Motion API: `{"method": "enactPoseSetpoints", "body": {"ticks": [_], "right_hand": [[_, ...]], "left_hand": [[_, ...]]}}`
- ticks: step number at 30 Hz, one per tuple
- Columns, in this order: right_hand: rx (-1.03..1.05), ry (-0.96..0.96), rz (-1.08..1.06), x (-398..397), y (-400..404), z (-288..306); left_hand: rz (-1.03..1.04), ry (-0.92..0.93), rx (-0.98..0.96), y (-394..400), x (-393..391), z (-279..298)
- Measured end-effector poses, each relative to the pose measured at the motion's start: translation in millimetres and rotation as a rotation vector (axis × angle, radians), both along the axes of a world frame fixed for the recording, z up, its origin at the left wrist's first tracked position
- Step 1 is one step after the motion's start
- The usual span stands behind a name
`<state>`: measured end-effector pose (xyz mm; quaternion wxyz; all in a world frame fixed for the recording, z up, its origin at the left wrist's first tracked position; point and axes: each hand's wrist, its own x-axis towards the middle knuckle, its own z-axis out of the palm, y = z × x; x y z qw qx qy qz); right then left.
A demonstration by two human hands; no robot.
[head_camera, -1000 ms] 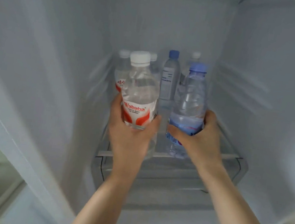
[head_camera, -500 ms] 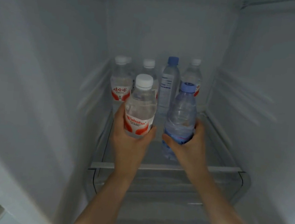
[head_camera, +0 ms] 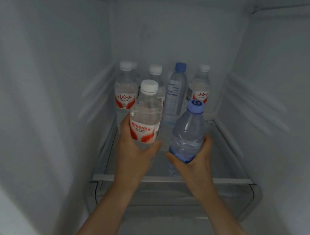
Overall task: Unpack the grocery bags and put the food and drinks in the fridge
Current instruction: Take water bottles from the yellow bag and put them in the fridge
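Note:
Both my arms reach into the open fridge over its glass shelf (head_camera: 228, 182). My left hand (head_camera: 136, 154) grips a clear water bottle with a white cap and a red-and-white label (head_camera: 145, 116) around its lower half. My right hand (head_camera: 193, 165) grips a clear water bottle with a blue cap and a blue label (head_camera: 187, 133), tilted a little to the right. Both bottles are above the middle of the shelf. Whether their bases touch the glass is hidden by my hands.
Several water bottles stand at the back of the shelf: a white-capped one at the left (head_camera: 125, 92), a blue-capped one in the middle (head_camera: 175, 92), a white-capped one at the right (head_camera: 199, 87). The fridge's white side walls (head_camera: 47, 84) close in on both sides.
Both hands have carried their bottles lower and deeper into the fridge, toward the row at the back. The blue-capped bottle now leans more to the right.

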<state>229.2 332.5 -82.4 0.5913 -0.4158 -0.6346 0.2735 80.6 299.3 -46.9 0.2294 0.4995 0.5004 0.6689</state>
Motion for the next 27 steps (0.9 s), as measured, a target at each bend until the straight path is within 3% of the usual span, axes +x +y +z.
{"method": "enactPoseSetpoints", "body": {"ticks": [8,20,27], "right_hand": [[-0.003,-0.191,-0.058,14.6,-13.7,-16.1],[-0.036,-0.140,-0.200,47.0,40.4,-6.4],[-0.022,-0.166,-0.258,52.0,80.2,-4.7]], "left_hand": [[-0.011,0.122,-0.227,-13.8,-19.4,-15.3],[-0.076,0.164,-0.213,47.2,44.9,-10.8],[0.104,0.209,-0.164,94.4,78.3,-21.5]]}}
